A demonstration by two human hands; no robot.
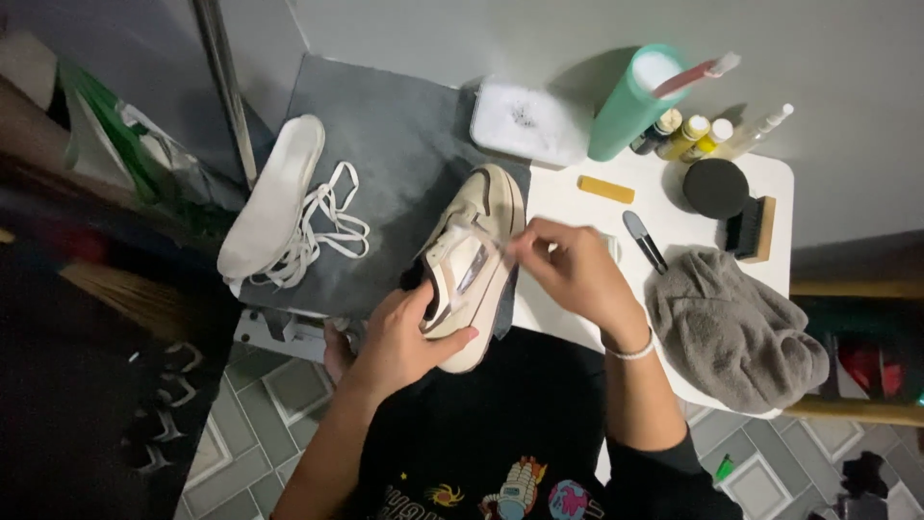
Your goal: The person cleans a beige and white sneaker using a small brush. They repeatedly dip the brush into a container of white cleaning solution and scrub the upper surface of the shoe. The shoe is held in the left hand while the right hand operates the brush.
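Observation:
A cream sneaker (481, 226) with brown trim lies tilted on its side over the grey mat (385, 144). My left hand (399, 337) grips its heel from below, thumb along the sole edge. My right hand (568, 265) pinches something small and pale at the shoe's upper side; what it holds is too small to tell. A white insole (274, 193) and loose white laces (322, 226) rest on the mat's left part.
On the white table (770, 178): a grey towel (731, 332), a wooden brush (751, 226), a black round tin (715, 186), a dark small tool (643, 239), a yellow bar (606, 189), small bottles (693, 135), a teal cup with toothbrush (635, 101), a white tub (525, 120).

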